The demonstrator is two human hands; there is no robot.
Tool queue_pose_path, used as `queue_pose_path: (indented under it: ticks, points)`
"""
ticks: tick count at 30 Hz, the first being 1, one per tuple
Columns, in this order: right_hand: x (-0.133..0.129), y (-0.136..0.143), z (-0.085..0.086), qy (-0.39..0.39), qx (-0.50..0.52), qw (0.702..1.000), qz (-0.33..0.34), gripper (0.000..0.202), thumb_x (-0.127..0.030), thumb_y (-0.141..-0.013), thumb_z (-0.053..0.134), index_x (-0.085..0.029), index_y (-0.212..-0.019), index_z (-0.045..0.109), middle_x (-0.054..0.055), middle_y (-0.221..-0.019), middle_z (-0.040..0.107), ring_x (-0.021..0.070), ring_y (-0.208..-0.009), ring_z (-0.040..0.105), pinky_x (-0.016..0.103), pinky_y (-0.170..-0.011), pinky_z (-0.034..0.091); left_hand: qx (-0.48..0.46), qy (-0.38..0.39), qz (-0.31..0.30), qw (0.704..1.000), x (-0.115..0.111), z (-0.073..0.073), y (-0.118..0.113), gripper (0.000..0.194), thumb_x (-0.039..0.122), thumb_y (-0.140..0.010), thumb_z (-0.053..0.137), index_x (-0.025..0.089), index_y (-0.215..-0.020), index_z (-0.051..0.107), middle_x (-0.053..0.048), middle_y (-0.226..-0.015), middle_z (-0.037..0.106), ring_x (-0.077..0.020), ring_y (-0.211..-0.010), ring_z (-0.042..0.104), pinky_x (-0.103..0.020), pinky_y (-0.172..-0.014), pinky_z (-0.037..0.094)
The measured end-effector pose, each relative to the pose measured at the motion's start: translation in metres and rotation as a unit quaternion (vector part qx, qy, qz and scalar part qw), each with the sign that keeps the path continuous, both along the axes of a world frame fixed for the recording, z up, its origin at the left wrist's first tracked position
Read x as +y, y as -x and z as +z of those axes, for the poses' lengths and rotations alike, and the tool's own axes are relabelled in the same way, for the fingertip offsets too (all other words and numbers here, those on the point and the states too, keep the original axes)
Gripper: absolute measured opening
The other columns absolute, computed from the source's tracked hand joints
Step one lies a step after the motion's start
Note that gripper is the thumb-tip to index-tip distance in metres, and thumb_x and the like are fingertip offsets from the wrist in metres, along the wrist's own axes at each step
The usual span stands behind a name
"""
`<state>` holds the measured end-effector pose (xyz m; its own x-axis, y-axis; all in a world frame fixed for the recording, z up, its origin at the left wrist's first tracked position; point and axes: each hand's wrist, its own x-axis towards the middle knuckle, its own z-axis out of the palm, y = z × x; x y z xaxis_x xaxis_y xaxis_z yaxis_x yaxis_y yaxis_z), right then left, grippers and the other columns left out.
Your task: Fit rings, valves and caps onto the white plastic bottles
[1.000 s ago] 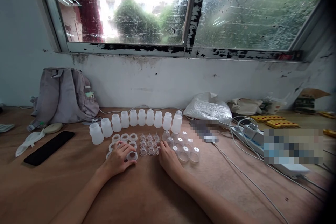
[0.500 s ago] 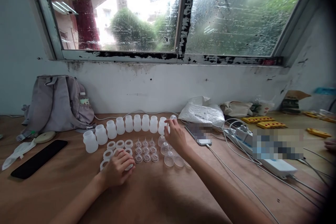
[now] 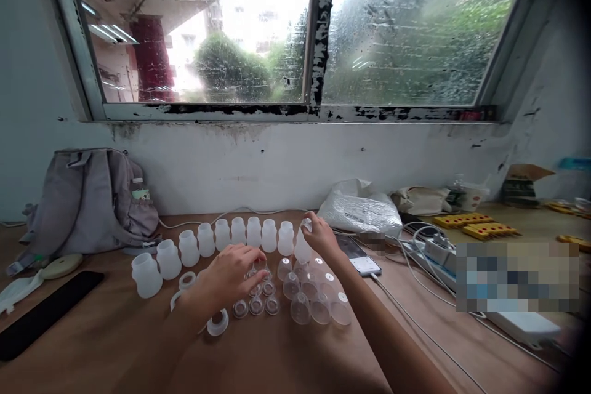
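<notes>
My right hand (image 3: pixel 322 235) reaches to the right end of a curved row of frosted baby bottles (image 3: pixel 253 232). Its thumb and fingers close around a small clear cap (image 3: pixel 306 222) at the top of the last bottle (image 3: pixel 302 249). Over the clear bottle nipples (image 3: pixel 256 306) hovers my left hand (image 3: pixel 231 274), thumb and fingers apart around the back ones; the hand hides part of that group. White collar rings (image 3: pixel 217 324) lie beneath and beside the left wrist, several of them covered. Clear dome covers (image 3: pixel 300 308) stand grouped below my right hand.
A grey backpack (image 3: pixel 92 197) and a black phone-like slab (image 3: pixel 50 314) lie left. To the right are a charging phone (image 3: pixel 364 263), a plastic-wrapped package (image 3: pixel 360 209), a white power strip (image 3: pixel 521 323) with loose cables, and yellow racks (image 3: pixel 462 220). Wall and window rise behind.
My left hand has moved from the collar rings rightward to the nipples. My right hand stays at the last bottle's top. The view has tilted slightly, shifting everything lower.
</notes>
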<state>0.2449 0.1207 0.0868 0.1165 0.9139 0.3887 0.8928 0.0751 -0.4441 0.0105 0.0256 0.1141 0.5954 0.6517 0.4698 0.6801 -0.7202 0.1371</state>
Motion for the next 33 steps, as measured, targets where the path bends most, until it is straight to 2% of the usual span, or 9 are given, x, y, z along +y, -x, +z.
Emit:
queue_pose_path:
  ticks: [4,9,13,18,21,24,28,30,33]
  points:
    - [-0.001,-0.009,0.012,-0.044,0.013,0.999,-0.011,0.026,-0.023,-0.074,0.046,-0.018,-0.099,0.053,0.008,-0.090,0.058,0.0201,-0.085,0.052,0.027,-0.071,0.035,-0.026,0.010,-0.001,1.000,0.002,0.006,-0.001,0.016,0.029,-0.082,0.046,0.022,-0.095,0.053,0.000,-0.090,0.060,-0.0158,-0.085,0.054,-0.031,-0.077,0.042]
    - [-0.021,0.002,0.039,-0.147,0.044,0.988,0.003,0.027,-0.036,-0.072,0.050,-0.018,-0.091,0.055,0.005,-0.081,0.056,0.0182,-0.076,0.051,0.027,-0.067,0.037,-0.083,-0.067,0.051,0.993,0.013,-0.004,0.002,0.022,0.029,-0.081,0.047,0.021,-0.102,0.050,-0.004,-0.099,0.056,-0.0195,-0.092,0.052,-0.036,-0.082,0.042]
    - [-0.046,0.026,0.052,-0.145,0.109,0.980,0.080,0.030,-0.045,-0.071,0.052,-0.017,-0.082,0.053,0.001,-0.067,0.055,0.0135,-0.061,0.050,0.024,-0.058,0.037,-0.155,-0.067,0.080,0.982,0.015,-0.011,-0.001,0.037,0.037,-0.078,0.051,0.022,-0.111,0.045,-0.005,-0.107,0.054,-0.0225,-0.099,0.050,-0.039,-0.085,0.041]
    - [-0.069,0.058,0.047,-0.098,0.177,0.960,0.192,0.023,-0.040,-0.074,0.048,-0.018,-0.071,0.045,-0.004,-0.060,0.047,0.0091,-0.051,0.042,0.019,-0.048,0.032,-0.227,0.097,0.071,0.966,0.005,-0.010,-0.010,0.061,0.050,-0.069,0.057,0.023,-0.120,0.037,-0.007,-0.102,0.057,-0.0205,-0.081,0.057,-0.033,-0.068,0.046]
    - [-0.074,0.069,0.040,-0.120,0.182,0.955,0.201,0.015,-0.031,-0.075,0.043,-0.019,-0.066,0.039,-0.006,-0.056,0.039,0.0086,-0.050,0.036,0.019,-0.048,0.028,-0.217,0.237,0.016,0.947,0.000,-0.006,-0.014,0.053,0.052,-0.071,0.053,0.021,-0.113,0.045,-0.003,-0.086,0.060,-0.0168,-0.072,0.055,-0.029,-0.064,0.044]
    - [-0.073,0.071,0.033,-0.125,0.176,0.951,0.220,0.014,-0.023,-0.073,0.040,-0.019,-0.060,0.037,-0.006,-0.053,0.037,0.0087,-0.050,0.034,0.020,-0.048,0.026,-0.250,0.348,-0.046,0.902,-0.002,-0.006,-0.018,0.038,0.048,-0.075,0.049,0.018,-0.099,0.052,-0.001,-0.080,0.059,-0.0150,-0.071,0.054,-0.026,-0.063,0.042]
    - [-0.070,0.068,0.032,-0.120,0.192,0.945,0.234,0.018,-0.019,-0.070,0.039,-0.018,-0.052,0.035,-0.005,-0.049,0.035,0.0083,-0.048,0.031,0.021,-0.047,0.022,-0.350,0.488,-0.083,0.796,-0.006,-0.014,-0.029,0.032,0.043,-0.075,0.049,0.015,-0.089,0.050,-0.001,-0.072,0.055,-0.0118,-0.056,0.052,-0.024,-0.051,0.040]
    - [-0.070,0.066,0.034,-0.113,0.211,0.942,0.237,0.019,-0.019,-0.068,0.039,-0.018,-0.049,0.035,-0.005,-0.048,0.034,0.0081,-0.048,0.030,0.022,-0.046,0.021,-0.391,0.529,-0.090,0.748,-0.009,-0.016,-0.035,0.030,0.043,-0.074,0.049,0.015,-0.084,0.049,-0.001,-0.068,0.054,-0.0103,-0.051,0.050,-0.022,-0.047,0.038]
    - [-0.071,0.064,0.040,-0.095,0.248,0.933,0.243,0.019,-0.020,-0.066,0.039,-0.017,-0.047,0.036,-0.005,-0.047,0.032,0.0079,-0.047,0.028,0.022,-0.046,0.019,-0.422,0.549,-0.084,0.716,-0.016,-0.015,-0.042,0.031,0.046,-0.073,0.051,0.015,-0.078,0.047,0.001,-0.063,0.053,-0.0093,-0.047,0.048,-0.021,-0.043,0.037]
